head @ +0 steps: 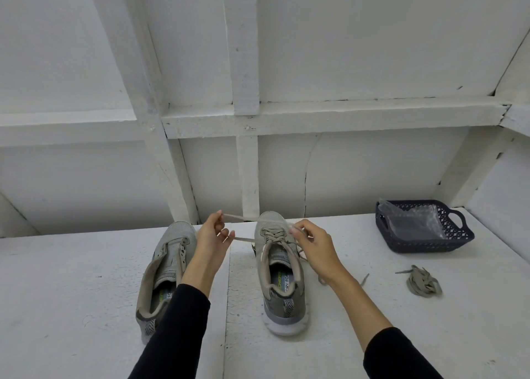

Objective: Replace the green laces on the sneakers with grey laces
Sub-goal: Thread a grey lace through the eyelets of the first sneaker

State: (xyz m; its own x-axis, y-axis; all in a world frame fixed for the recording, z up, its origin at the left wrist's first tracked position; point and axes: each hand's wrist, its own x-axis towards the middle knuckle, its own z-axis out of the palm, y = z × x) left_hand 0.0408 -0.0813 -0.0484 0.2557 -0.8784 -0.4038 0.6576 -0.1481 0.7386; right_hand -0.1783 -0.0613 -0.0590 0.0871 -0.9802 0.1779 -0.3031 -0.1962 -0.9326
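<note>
The left hand (210,242) pinches a grey lace (243,238) stretched from the laced right sneaker (279,269); the right hand (314,248) has fingers curled round the lace's other end; the unlaced left sneaker (165,266) stands beside it on the white surface (71,292); a loose lace bundle (424,283) lies near a dark basket (424,226).

Two grey sneakers stand upright on the white counter (86,292), toes away from the viewer. Left sneaker (166,266): unlaced, tongue loose. Right sneaker (279,269): laced with a grey-beige lace (243,238), its two ends stretched out to the left. A loose bundled lace (424,284) lies well apart, on the right.
</note>
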